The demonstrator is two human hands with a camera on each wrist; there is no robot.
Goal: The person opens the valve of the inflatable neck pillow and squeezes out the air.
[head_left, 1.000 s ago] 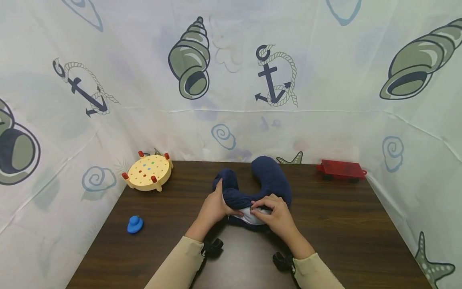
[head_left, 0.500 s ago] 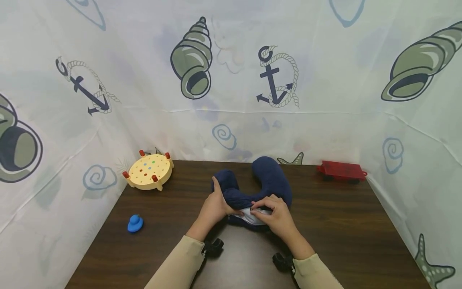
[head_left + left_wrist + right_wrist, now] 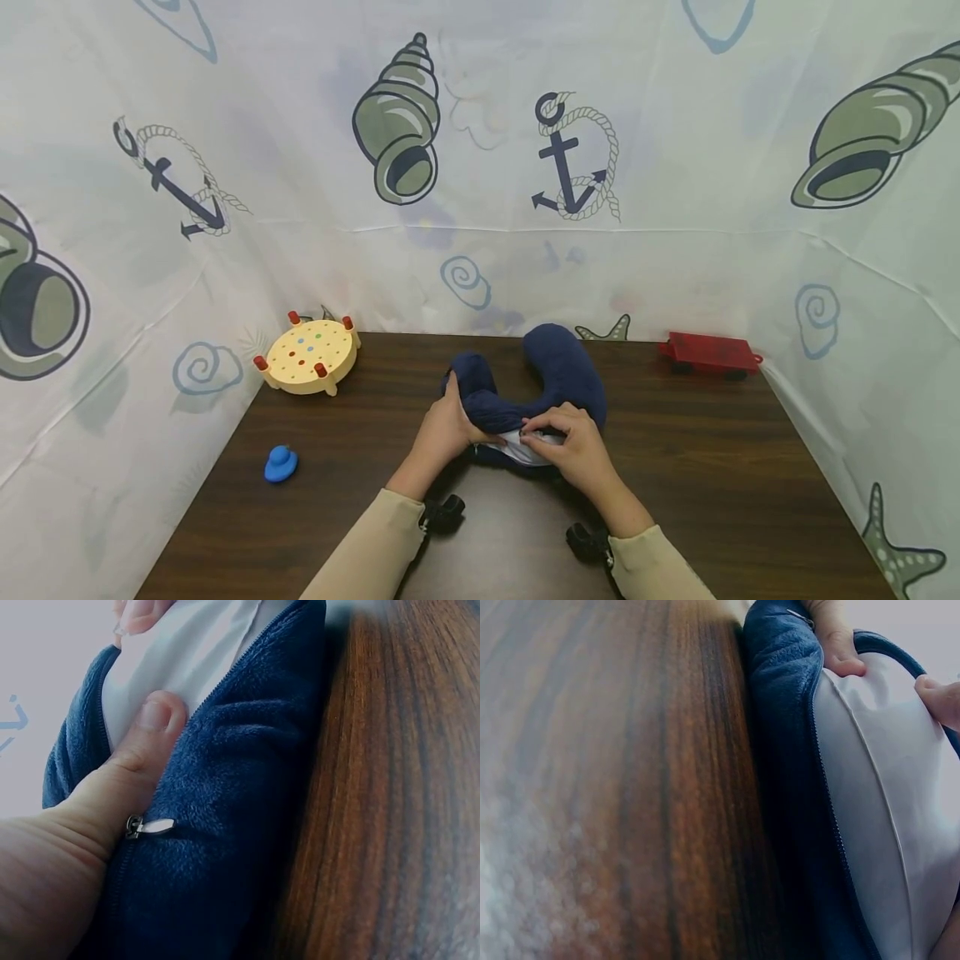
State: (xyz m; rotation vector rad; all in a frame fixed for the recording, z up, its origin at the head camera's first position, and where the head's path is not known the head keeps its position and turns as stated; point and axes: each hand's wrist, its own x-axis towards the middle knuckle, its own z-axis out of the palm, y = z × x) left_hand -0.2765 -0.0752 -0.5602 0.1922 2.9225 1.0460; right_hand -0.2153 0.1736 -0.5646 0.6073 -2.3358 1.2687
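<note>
A navy plush neck pillow (image 3: 564, 371) lies U-shaped on the table, its curved side toward me. Its zipper gapes there, baring a white inner lining (image 3: 517, 451). My left hand (image 3: 444, 429) grips the pillow's left part; the thumb (image 3: 154, 718) presses into the opening on the white cloth, while its other fingers are mostly hidden. Close to that thumb sits a silver zipper pull (image 3: 156, 827). My right hand (image 3: 576, 448) pinches at the far edge of the opening, thumb and index fingertips together. Exactly what lies between those fingertips is too small to tell.
At the back left, a cream round toy (image 3: 311, 358) with red-tipped pegs stands on the dark wooden table (image 3: 712, 483). A small blue hat-shaped piece (image 3: 281, 465) lies nearer on the left. A red toy wagon (image 3: 708, 352) is at the back right, by the printed cloth backdrop.
</note>
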